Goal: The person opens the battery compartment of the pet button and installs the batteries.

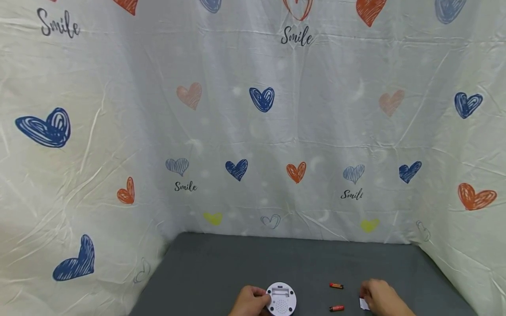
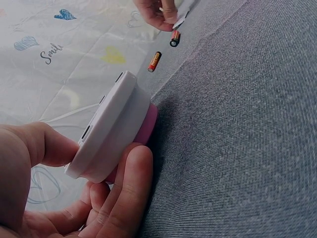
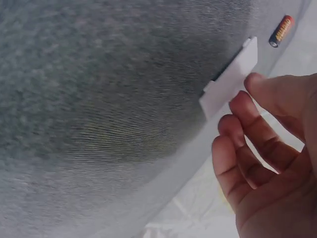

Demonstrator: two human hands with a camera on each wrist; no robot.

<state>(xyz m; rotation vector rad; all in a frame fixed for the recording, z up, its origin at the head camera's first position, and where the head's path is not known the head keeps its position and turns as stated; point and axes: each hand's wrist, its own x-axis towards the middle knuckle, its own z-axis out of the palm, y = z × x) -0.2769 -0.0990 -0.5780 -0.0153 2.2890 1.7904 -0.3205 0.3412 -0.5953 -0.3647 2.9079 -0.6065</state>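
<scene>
My left hand (image 1: 250, 301) grips the rim of a round white device (image 1: 281, 306), thumb on its upward-facing base and fingers beneath. An open battery compartment (image 1: 280, 292), a patch of small holes and several dark feet show on that base. Its lower part (image 2: 147, 124) is pink in the left wrist view. On the right, my right hand (image 1: 381, 298) pinches the edge of a small white battery cover (image 3: 233, 82) between thumb and fingertips, at the grey surface. Between the hands lie two red-and-black batteries, a farther one (image 1: 336, 285) and a nearer one (image 1: 337, 308).
A grey cloth-covered table (image 1: 221, 263) spreads under everything. Behind it and along both sides hangs a white curtain (image 1: 221, 127) printed with hearts and the word Smile, meeting the table's back edge.
</scene>
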